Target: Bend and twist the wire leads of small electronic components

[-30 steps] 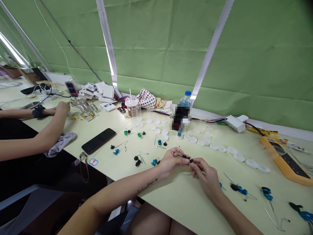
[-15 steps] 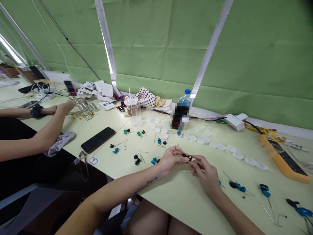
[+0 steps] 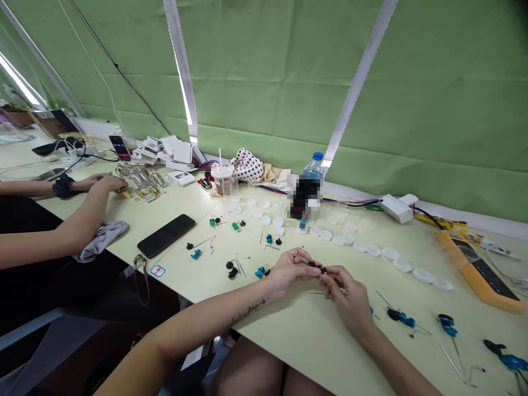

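Note:
My left hand (image 3: pixel 291 269) pinches a small black part (image 3: pixel 317 267) between thumb and fingers above the table. The fingertips of my right hand (image 3: pixel 345 289) close on the same part from the other side. Its exact kind is mostly hidden by the fingers. Just below the hands lies a thin metal rod (image 3: pixel 315 292). Left of my left wrist rests a blue metal part (image 3: pixel 259 271), and beyond it a black part (image 3: pixel 232 272) with thin rods. More blue parts with black discs (image 3: pixel 394 314) and bent rods lie to the right of my right hand.
Small clear plastic cups (image 3: pixel 372 249) curve across the table behind my hands. An orange power strip (image 3: pixel 480 275) lies at right. A black phone (image 3: pixel 166 235), a lidded drink cup (image 3: pixel 223 179) and a water bottle (image 3: pixel 314 168) stand further off. At left, a co-worker's hands (image 3: pixel 108 184) handle small items.
My hands stay nearly in place, with the right fingers shifted slightly around the black part. The co-worker's near hand has dropped a little and moved toward the small gold pieces.

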`<state>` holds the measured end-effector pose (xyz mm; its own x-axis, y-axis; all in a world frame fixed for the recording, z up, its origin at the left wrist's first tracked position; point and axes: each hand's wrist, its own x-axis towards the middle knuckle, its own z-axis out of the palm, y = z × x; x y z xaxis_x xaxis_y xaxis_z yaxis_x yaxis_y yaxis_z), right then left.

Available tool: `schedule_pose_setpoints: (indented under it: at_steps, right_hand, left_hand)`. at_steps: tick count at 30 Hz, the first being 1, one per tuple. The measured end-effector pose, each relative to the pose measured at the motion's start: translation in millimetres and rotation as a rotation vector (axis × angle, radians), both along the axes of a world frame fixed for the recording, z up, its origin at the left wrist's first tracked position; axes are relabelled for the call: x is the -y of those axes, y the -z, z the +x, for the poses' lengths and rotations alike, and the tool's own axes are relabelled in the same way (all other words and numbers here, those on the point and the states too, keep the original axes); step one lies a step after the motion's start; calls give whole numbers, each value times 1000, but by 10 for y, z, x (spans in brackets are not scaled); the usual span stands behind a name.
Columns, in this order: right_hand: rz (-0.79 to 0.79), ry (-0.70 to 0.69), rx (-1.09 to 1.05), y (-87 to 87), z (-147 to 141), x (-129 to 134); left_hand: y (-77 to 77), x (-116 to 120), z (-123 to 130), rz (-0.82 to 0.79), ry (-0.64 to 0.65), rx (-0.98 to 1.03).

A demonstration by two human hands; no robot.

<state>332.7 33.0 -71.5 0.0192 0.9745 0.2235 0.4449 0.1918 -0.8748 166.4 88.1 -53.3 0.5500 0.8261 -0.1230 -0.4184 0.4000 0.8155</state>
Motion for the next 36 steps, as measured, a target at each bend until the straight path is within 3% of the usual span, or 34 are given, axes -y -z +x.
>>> schedule_pose_setpoints:
  at_steps: [36]
  right_hand:
    - [51,63,14,-37,-8,2]
  left_hand:
    - [5,-4,11,-13,-50,18]
